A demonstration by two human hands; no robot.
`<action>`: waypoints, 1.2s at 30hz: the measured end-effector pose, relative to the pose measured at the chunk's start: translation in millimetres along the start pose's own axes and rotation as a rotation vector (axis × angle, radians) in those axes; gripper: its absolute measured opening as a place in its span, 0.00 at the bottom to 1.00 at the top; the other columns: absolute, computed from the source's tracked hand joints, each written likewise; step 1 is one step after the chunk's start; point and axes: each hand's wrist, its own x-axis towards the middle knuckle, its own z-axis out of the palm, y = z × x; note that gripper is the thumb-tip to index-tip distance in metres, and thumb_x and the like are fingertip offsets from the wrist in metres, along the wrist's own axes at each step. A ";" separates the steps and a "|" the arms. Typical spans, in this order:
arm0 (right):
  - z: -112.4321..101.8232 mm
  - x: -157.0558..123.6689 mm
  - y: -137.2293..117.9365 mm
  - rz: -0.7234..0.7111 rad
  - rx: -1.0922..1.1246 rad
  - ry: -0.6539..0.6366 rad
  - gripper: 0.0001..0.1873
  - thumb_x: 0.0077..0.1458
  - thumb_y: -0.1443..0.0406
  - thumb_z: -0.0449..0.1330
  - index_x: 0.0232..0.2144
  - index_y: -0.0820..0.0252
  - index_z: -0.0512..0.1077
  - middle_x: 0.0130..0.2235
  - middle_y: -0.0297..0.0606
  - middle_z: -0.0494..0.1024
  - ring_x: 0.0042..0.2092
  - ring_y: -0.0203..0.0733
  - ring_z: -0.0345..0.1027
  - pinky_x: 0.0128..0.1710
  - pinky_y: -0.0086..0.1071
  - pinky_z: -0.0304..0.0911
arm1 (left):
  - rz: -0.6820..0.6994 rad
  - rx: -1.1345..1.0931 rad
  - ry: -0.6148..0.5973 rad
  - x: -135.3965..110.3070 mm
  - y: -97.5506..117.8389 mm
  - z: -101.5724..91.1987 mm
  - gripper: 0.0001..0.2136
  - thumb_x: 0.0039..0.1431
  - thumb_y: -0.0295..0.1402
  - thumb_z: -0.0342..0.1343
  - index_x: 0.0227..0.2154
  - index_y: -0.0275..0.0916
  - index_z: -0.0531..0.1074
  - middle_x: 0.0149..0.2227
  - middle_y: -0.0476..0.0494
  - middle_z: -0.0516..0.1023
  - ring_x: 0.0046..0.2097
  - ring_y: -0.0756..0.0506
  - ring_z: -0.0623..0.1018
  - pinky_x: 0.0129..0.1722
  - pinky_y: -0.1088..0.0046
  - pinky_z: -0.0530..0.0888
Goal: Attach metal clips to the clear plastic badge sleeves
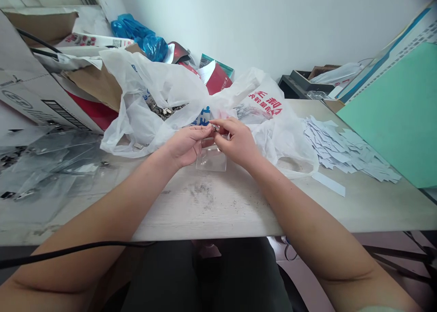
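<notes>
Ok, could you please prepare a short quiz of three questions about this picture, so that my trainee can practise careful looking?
1. True or false: the white paper slips lie to the right of both the left hand and the right hand.

2. Multiple choice: which thing shows between the two hands?
A) a blue plastic bag
B) a clear plastic holder
C) a green panel

3. Fill in the missing word: the open white plastic bag, seen left of centre, contains many small ____ pieces.

Key: 1. True. 2. B. 3. metal.
</notes>
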 end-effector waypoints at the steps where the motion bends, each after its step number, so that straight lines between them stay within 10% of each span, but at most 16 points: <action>1: -0.3 0.3 -0.3 0.010 0.009 -0.004 0.21 0.66 0.65 0.63 0.57 0.55 0.88 0.44 0.40 0.85 0.41 0.44 0.75 0.49 0.41 0.74 | -0.001 -0.002 0.001 0.1 -0.3 0.4 0.08 0.73 0.37 0.72 0.39 0.38 0.84 0.51 0.34 0.88 0.58 0.35 0.87 0.61 0.49 0.87; 10: -1.3 3.0 0.7 0.092 0.082 0.053 0.12 0.70 0.63 0.62 0.44 0.55 0.86 0.42 0.39 0.83 0.43 0.45 0.76 0.51 0.41 0.74 | 0.053 -0.026 0.053 -3.0 0.5 5.6 0.07 0.67 0.32 0.74 0.42 0.39 0.82 0.54 0.38 0.88 0.61 0.37 0.87 0.66 0.54 0.85; 15: -6.4 7.5 10.9 0.159 0.138 0.256 0.11 0.76 0.59 0.61 0.46 0.55 0.82 0.46 0.42 0.86 0.47 0.46 0.80 0.53 0.44 0.77 | 0.097 0.011 0.100 -2.7 -2.0 6.5 0.27 0.52 0.18 0.71 0.55 0.42 0.80 0.54 0.40 0.87 0.60 0.38 0.89 0.68 0.54 0.85; 20: -26.3 7.2 5.8 -0.030 0.000 0.440 0.11 0.78 0.61 0.58 0.49 0.52 0.81 0.57 0.48 0.83 0.62 0.52 0.80 0.60 0.49 0.78 | 0.199 0.129 0.209 3.1 -9.0 5.8 0.28 0.60 0.20 0.71 0.60 0.43 0.70 0.53 0.38 0.89 0.57 0.39 0.90 0.61 0.54 0.87; 29: -21.4 4.8 -13.1 0.280 0.513 -0.015 0.13 0.64 0.60 0.66 0.50 0.54 0.83 0.31 0.33 0.84 0.33 0.42 0.79 0.41 0.41 0.80 | 0.179 0.402 0.312 1.8 -4.9 -2.0 0.36 0.64 0.33 0.78 0.69 0.47 0.66 0.53 0.39 0.91 0.37 0.42 0.88 0.36 0.68 0.81; 36: -33.5 6.9 -15.8 0.425 0.321 -0.206 0.14 0.64 0.53 0.69 0.33 0.57 0.83 0.24 0.31 0.71 0.27 0.37 0.61 0.28 0.36 0.56 | 0.201 0.545 0.241 5.9 -13.0 -4.2 0.11 0.71 0.38 0.70 0.53 0.44 0.83 0.54 0.39 0.89 0.42 0.42 0.84 0.33 0.69 0.78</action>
